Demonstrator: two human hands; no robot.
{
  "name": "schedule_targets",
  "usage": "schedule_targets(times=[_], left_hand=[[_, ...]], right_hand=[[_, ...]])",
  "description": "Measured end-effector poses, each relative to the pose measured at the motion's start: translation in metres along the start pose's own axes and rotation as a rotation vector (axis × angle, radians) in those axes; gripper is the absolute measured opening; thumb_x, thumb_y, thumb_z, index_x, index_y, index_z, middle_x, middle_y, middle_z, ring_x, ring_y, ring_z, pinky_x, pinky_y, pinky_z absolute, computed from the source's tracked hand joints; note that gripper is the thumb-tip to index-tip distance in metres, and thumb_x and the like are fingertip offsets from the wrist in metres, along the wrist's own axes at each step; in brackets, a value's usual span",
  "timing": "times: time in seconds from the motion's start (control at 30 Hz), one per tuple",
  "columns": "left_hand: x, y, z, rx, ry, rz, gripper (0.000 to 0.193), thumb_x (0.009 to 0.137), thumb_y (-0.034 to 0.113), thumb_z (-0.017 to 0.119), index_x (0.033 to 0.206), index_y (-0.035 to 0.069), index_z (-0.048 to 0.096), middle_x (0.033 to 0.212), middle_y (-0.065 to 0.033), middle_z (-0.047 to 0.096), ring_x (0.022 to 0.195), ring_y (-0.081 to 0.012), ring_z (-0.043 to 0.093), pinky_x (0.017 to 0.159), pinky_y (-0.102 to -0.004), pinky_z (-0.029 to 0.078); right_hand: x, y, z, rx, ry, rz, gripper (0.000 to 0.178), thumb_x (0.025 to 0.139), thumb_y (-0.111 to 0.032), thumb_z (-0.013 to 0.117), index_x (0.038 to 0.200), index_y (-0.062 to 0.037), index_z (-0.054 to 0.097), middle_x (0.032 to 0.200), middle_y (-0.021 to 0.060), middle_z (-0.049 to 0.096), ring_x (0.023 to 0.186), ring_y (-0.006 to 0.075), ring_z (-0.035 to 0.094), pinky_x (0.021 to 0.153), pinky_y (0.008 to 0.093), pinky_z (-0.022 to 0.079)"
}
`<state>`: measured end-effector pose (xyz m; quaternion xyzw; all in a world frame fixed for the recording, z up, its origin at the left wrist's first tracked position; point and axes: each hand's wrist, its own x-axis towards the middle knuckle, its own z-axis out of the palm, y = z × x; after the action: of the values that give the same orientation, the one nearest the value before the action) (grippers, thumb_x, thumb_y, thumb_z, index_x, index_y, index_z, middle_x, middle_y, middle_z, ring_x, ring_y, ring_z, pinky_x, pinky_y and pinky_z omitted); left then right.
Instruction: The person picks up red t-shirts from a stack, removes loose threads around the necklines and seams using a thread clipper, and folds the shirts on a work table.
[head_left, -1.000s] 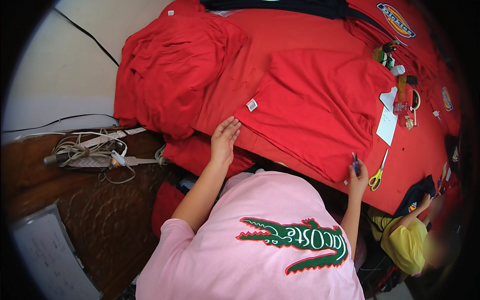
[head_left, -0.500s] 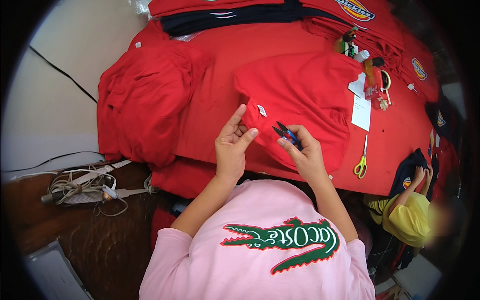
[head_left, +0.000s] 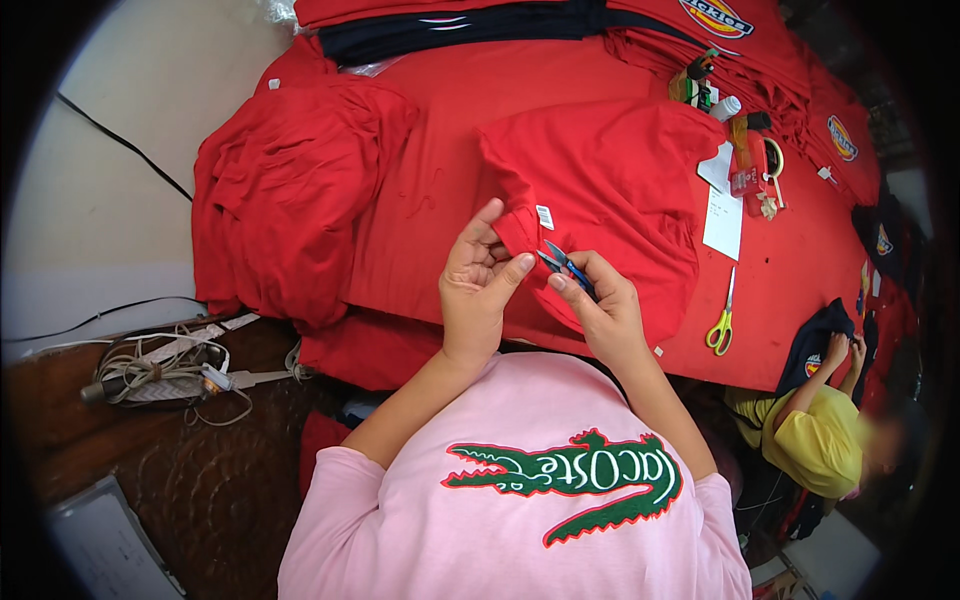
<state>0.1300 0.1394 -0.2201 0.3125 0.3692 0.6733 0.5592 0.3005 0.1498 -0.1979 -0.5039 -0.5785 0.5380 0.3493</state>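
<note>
Hands (head_left: 478, 300) at garment (head_left: 620, 190); red table (head_left: 440, 120), pale wall (head_left: 120, 210) left, co-worker (head_left: 818, 440) right.

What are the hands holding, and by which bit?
The left grip holds the red cloth by its edge, near the white tag. The right grip holds the blue scissors by their handles.

The left hand (head_left: 474, 300) pinches the red garment (head_left: 620, 180) near its white label (head_left: 544, 217). The right hand (head_left: 615, 318) holds blue snips (head_left: 572, 270) beside the pinched edge. Yellow-handled scissors (head_left: 723, 322) lie nearby.
</note>
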Motion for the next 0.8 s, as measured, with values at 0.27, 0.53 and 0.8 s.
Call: schedule_targets(times=[0.27,0.53,0.8], left_hand=[[-0.002,-0.002,0.01,-0.008,-0.05,0.05,0.081,0.091,-0.014,0.067,0.159,0.007,0.027,0.133,-0.0167,0.06,0.115,-0.0178,0.064,0.102,-0.0329,0.055],[-0.003,-0.003,0.006,0.015,-0.05,0.069,0.077,0.091,-0.013,0.067,0.156,0.007,0.03,0.133,-0.0168,0.061,0.116,-0.0192,0.064,0.102,-0.0328,0.056],[-0.005,-0.014,-0.021,0.389,-0.003,0.123,0.051,0.092,-0.014,0.054,0.139,0.002,0.062,0.136,-0.0006,0.056,0.091,-0.0014,0.05,0.078,-0.0161,0.041]], right_hand=[[0.008,-0.003,0.001,0.076,-0.019,-0.037,0.02,0.1,-0.021,0.072,0.1,-0.002,0.067,0.073,-0.0067,0.048,0.069,0.003,0.039,0.058,0.0223,0.032],[0.008,-0.001,-0.001,0.17,-0.072,0.068,0.02,0.104,-0.021,0.067,0.098,-0.002,0.067,0.074,-0.0077,0.05,0.068,0.002,0.04,0.058,0.0214,0.032],[-0.003,0.051,-0.038,0.25,0.262,0.073,0.017,0.11,-0.02,0.052,0.112,-0.0044,0.059,0.084,-0.0009,0.057,0.064,0.0041,0.046,0.059,0.0204,0.039]])
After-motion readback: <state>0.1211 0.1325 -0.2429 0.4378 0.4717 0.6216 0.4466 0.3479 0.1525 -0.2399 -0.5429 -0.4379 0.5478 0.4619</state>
